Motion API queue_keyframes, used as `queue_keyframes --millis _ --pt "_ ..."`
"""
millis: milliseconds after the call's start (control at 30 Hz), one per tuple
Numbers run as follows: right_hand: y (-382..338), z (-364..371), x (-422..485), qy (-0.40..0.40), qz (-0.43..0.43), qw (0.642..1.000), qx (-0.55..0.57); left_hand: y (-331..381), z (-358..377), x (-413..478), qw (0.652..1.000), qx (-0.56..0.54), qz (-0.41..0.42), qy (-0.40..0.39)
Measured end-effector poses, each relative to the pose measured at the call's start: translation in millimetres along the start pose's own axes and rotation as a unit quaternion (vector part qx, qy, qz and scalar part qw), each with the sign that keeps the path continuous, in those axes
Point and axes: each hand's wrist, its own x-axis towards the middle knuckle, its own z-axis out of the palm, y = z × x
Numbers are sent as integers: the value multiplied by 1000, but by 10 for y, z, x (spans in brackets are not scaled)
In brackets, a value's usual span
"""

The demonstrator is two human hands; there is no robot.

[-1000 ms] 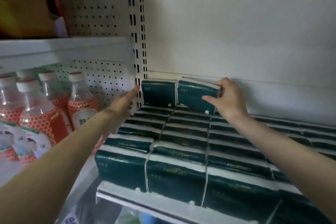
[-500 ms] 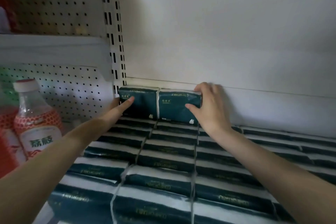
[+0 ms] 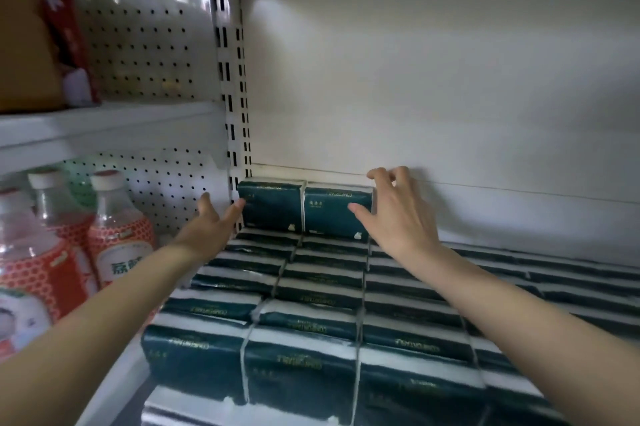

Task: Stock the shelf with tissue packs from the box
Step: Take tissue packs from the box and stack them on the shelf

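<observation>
1. Right pack (image 3: 337,212), tilted a second ago, now sits flat at centre frame, touching left pack (image 3: 270,206) and against the back wall (image 3: 433,79).
2. Right hand (image 3: 393,218) holds the right pack, thumb on its front and fingers curled over its far top edge. Left hand (image 3: 211,226) is straight-fingered, tips touching the left pack's end.
3. A second layer looks begun; letting go seems next. No box is visible.
4. Lower packs (image 3: 311,321) fill the bottom of the frame, with bottles (image 3: 117,238) at lower left. The upright (image 3: 235,79) hems the left pack; rightward the row looks free.
</observation>
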Motion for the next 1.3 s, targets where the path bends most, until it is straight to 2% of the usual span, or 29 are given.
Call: queue_keyframes --millis 100,200,333,400,500,567,767,867,933,1033,1133,1300 --pt "-171 -238 -214 -10 -22 1000 -3 -9 -178 -281 997 67 29 -3" --pt "-420 -462 -489 -55 -52 997 9 -12 -300 -715 987 135 89 -14" --pt "-752 -705 -988 -89 -149 984 48 11 -366 -1420 984 113 135 12" --pt "-890 -763 -1281 -111 -165 977 78 -66 -423 -1753 987 59 148 28" --pt "-1018 -681 -1814 -160 -151 966 135 -344 -481 -2231 990 -32 125 57" --pt "-1053 -504 -2191 -218 -145 956 136 -622 -437 -2526 992 -46 108 42" --pt "-930 238 -3114 -428 -102 893 93 -1631 -73 -3149 994 60 52 -75" --pt "-779 464 -3471 -510 -50 855 82 -1897 48 -3298 986 79 -3 -144" --pt "-664 548 -3663 -548 -17 832 79 -1978 101 -3322 980 111 -23 -162" --pt "-477 668 -3831 -574 14 816 62 -2016 157 -3316 961 239 -7 -138" --pt "-320 768 -3837 -560 54 824 66 -2062 203 -3296 941 314 29 -124" --pt "-281 932 -3692 -530 79 840 81 -2086 265 -3116 938 318 32 -131"
